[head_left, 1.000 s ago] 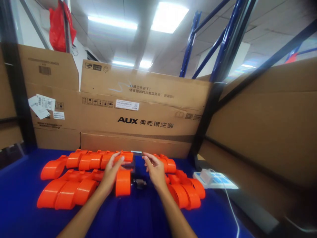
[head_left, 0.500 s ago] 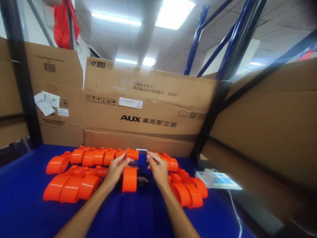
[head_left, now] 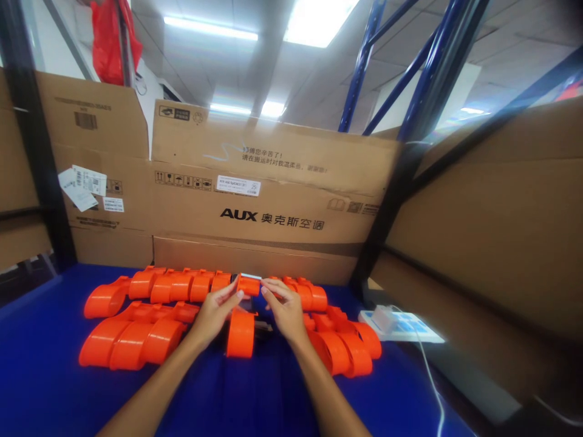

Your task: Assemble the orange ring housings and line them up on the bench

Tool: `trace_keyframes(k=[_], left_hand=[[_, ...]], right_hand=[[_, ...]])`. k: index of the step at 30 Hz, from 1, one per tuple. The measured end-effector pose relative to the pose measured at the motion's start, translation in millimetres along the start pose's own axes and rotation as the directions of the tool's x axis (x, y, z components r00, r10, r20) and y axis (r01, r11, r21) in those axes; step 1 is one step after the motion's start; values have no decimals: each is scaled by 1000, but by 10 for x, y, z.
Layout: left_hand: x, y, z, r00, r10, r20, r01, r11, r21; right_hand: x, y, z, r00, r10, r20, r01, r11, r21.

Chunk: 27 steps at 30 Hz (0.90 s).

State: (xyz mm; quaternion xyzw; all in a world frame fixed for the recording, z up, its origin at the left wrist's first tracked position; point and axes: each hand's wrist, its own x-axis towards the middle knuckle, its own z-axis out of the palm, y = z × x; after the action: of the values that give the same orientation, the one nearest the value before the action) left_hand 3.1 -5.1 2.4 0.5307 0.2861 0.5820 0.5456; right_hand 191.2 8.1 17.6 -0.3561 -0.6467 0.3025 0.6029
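Between my two hands is an orange plastic tape dispenser (head_left: 248, 286), its wide ring (head_left: 241, 334) hanging below the flat head. My left hand (head_left: 213, 312) is closed on the left end of that head, thumb in front. A thin, pale-toothed serrated blade (head_left: 250, 277) runs along the head's upper edge. My right hand (head_left: 286, 306) pinches at the blade's right end, beside the dispenser; its fingertips partly hide the contact. Whether the blade is seated or only rests there, I cannot tell. Small dark pieces (head_left: 263, 328), too blurred to name, lie behind the ring.
Several orange dispensers stand in rows on the blue tabletop (head_left: 204, 400), to the left (head_left: 130, 346) and right (head_left: 348, 352). At the right edge are a white power strip (head_left: 410, 328) and cable. Cardboard (head_left: 273, 243) walls the back; dark rack posts (head_left: 387, 194) flank it.
My right hand has moved left, bringing the blade from beside the dispenser to along its head. The dispenser has shifted slightly right and its ring is turned a little.
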Motion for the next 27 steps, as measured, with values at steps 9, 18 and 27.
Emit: trace_keyframes(k=[9, 18, 27], left_hand=[[44, -26, 6, 979, -73, -189, 42, 985, -165], [38, 27, -59, 926, -134, -354, 41, 966, -256], [58, -3, -86, 927, -114, -358, 32, 973, -227]], right_hand=[[32, -92, -104, 986, 68, 154, -51, 992, -112], [-67, -183, -261, 855, 70, 514, 157, 909, -385], [-138, -118, -210, 822, 134, 553, 214, 828, -519]])
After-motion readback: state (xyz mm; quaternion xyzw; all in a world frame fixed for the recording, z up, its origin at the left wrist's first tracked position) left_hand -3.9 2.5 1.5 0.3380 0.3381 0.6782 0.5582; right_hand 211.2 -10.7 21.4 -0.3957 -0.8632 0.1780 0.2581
